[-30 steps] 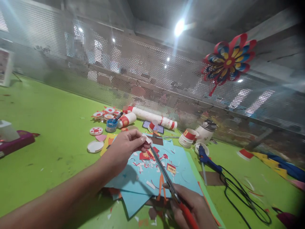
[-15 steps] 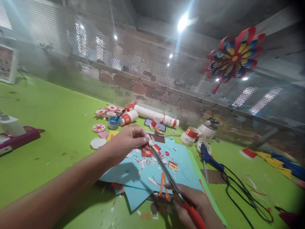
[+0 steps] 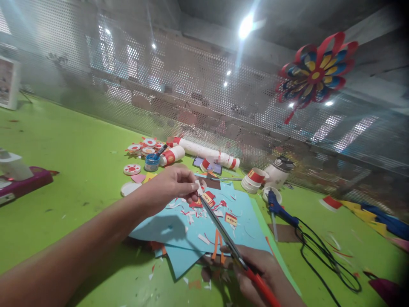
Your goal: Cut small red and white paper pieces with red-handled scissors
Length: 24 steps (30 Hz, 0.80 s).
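My left hand (image 3: pixel 182 184) pinches a small white piece of paper (image 3: pixel 199 187) between thumb and fingers. In my right hand (image 3: pixel 255 273) are long scissors (image 3: pixel 220 228) with red handles, their blades pointing up and left so that the tips meet the paper piece. Under both hands lie light blue sheets (image 3: pixel 179 260), strewn with red and white paper scraps. A small red and yellow printed label (image 3: pixel 231 219) rests to the right of the blades.
Behind the sheets lie a long white tube (image 3: pixel 204 152), a blue jar (image 3: pixel 152 162) and a phone (image 3: pixel 196 162). Rightward are white-and-red cups (image 3: pixel 254 179), a blue glue gun (image 3: pixel 281 211) and its black cord. A purple power strip (image 3: pixel 41 181) sits at left.
The view has shifted slightly, and objects on the table appear a little further left and up. Both hands keep nearly the same pose, with the scissor tips still at the paper piece.
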Tool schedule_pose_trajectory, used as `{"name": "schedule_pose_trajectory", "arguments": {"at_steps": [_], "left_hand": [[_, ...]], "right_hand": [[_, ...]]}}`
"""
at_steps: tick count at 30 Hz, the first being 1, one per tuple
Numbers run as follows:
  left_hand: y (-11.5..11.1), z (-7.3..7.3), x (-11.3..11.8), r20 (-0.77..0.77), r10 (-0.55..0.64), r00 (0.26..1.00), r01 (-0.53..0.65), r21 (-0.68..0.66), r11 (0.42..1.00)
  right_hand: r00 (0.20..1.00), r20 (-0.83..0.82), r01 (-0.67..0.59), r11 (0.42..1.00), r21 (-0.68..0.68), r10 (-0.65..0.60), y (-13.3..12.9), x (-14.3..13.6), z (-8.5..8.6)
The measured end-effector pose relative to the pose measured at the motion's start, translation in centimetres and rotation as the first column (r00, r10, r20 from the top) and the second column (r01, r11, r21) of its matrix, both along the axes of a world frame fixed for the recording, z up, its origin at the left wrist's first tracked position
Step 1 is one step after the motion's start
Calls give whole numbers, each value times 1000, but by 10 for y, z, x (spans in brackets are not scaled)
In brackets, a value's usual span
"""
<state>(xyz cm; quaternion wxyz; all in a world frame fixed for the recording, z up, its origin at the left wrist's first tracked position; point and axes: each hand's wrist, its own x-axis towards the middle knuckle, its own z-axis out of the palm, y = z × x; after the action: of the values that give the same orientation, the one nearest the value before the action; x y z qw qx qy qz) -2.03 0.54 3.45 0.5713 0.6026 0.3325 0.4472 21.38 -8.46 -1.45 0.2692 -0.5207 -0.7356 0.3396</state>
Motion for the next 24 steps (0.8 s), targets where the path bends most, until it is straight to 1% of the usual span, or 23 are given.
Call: {"name": "schedule_pose_trajectory", "arguments": {"at_steps": [5, 12, 17, 20, 22, 24], "left_hand": [[1, 0, -1, -4, -12, 1000, 12, -3, 1000], [0, 2, 1, -4, -19, 1000, 18, -27, 999], [1, 0, 3, -1, 11, 1000, -11, -19, 1000], [2, 0, 4, 5, 76, 997, -76, -17, 997], [2, 0, 3, 24, 102, 994, -102, -23, 995], [2, 1, 2, 37, 97, 995, -95, -33, 995]], "right_hand": [[1000, 4, -15, 1000, -1, 15, -1, -2, 5], [1000, 16, -24, 1000, 14, 24, -1, -1, 4], [994, 104, -25, 996, 87, 16, 1, 1, 7], [981, 189, -69, 985, 156, 39, -2, 1, 10], [964, 260, -99, 981, 165, 53, -4, 0, 12], [952, 298, -113, 983, 145, 66, -6, -1, 12]]}}
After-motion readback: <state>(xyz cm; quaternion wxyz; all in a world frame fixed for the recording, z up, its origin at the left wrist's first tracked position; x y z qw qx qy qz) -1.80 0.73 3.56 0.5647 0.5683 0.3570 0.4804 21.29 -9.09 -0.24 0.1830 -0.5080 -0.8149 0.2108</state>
